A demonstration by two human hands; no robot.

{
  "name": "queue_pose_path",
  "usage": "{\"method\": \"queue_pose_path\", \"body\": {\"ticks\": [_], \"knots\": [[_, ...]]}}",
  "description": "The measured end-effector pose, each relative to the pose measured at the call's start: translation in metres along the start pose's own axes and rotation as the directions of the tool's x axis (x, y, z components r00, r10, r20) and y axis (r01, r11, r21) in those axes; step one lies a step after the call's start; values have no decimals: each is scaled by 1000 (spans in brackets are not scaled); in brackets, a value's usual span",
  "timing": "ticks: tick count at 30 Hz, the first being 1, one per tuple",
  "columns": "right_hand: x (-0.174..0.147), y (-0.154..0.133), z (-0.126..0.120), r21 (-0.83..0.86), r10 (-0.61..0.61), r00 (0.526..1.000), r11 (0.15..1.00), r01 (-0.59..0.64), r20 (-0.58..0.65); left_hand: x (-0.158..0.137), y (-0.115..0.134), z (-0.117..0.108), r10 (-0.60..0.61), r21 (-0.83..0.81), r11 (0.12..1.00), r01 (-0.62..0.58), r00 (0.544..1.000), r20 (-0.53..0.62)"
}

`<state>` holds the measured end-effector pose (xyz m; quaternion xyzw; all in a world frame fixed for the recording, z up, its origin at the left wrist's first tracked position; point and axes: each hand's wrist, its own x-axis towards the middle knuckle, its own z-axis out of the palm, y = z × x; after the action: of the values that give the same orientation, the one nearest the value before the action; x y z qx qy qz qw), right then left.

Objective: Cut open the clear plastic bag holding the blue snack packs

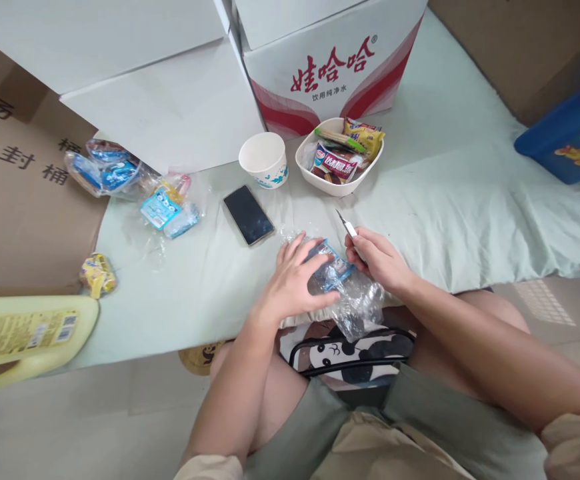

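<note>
My right hand (377, 259) is closed around a utility knife (351, 230), its white body showing and its narrow blade pointing up and to the left. Fingers spread, my left hand (297, 277) lies over a crumpled clear plastic bag (357, 303) with a blue-edged label (339, 267). The bag hangs partly over the front edge of the cloth-covered surface (210, 287). Whether anything is inside the bag, I cannot tell. Between the knife tip and the cardboard boxes stands a white bowl (327, 189) of wrapped snacks.
A phone (249, 215) and a paper cup (264, 160) stand behind my left hand. Farther left lie snack packets in clear bags (163, 207), a yellow wrapper (99, 273) and a yellow bottle (30, 333). White boxes (330, 73) line the back; a blue container (570, 140) is at right.
</note>
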<state>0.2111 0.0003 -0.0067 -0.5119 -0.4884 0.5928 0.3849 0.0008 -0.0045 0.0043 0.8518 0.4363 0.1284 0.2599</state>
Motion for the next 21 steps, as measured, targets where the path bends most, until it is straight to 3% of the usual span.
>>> {"method": "queue_pose_path", "body": {"ticks": [4, 8, 15, 21], "knots": [[0, -1, -7, -11, -173, 973, 984, 176, 155, 9, -19, 3, -152, -59, 988, 145, 980, -127], [2, -7, -24, -177, -278, 931, 930, 322, 236, 16, -31, 8, -165, -103, 984, 145, 959, -229], [-7, -14, -42, -396, -181, 827, 810, 432, 533, 16, -40, 9, -164, -26, 986, 163, 942, -294], [-13, -5, -29, -553, -76, 766, 647, 526, 639, 19, -42, 9, -129, -43, 992, 122, 943, -308]]}}
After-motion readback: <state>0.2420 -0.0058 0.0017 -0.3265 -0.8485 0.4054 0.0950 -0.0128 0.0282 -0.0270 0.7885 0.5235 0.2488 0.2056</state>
